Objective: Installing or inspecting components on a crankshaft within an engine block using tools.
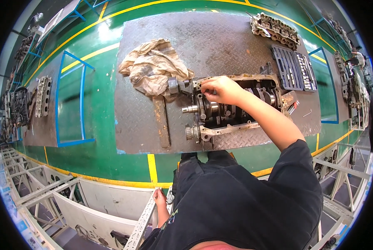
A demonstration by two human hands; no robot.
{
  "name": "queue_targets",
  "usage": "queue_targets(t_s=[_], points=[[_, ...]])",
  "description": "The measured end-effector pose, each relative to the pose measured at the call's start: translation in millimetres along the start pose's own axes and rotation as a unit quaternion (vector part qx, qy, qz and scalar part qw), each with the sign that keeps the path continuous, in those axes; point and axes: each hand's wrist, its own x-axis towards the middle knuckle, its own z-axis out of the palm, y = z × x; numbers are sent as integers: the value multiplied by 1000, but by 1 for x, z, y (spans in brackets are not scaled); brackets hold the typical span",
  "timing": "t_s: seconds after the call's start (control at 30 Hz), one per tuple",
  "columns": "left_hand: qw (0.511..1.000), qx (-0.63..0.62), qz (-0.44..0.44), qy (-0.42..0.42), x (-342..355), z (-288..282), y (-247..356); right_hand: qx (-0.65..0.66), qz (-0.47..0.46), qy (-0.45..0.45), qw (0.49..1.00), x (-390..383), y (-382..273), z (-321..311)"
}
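Note:
An engine block (236, 126) lies on the metal-topped table, its crankshaft (213, 109) and bearing caps exposed. My right hand (222, 89) reaches over the block's left end. Its fingers are pinched together at a bearing cap by the upper edge; whatever is between them is too small to make out. Low by my side, my left hand (159, 196) is curled next to a white perforated metal rail (142, 223). Whether it grips the rail is not clear. Left of the block are a grey cylindrical metal piece (173, 86) and a worn wooden handle (162, 123).
A crumpled, stained cloth (153, 64) lies at the table's left. At the far right sit a cylinder head (274, 30) and an unfolded socket set case (294, 68). Small tools (293, 107) lie right of the block. White metal racks (107, 200) stand behind me.

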Motion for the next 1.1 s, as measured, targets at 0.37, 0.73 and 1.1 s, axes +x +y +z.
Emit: queue_targets(t_s=[0.37, 0.73, 1.1], points=[[1000, 6, 25, -5, 26, -7, 0, 25, 26, 17, 999, -3, -7, 22], [981, 62, 177, 43, 53, -17, 110, -181, 84, 109, 974, -36, -34, 61], [896, -222, 341, -181, -152, 74, 469, 200, -226, 83, 950, -33, -196, 100]])
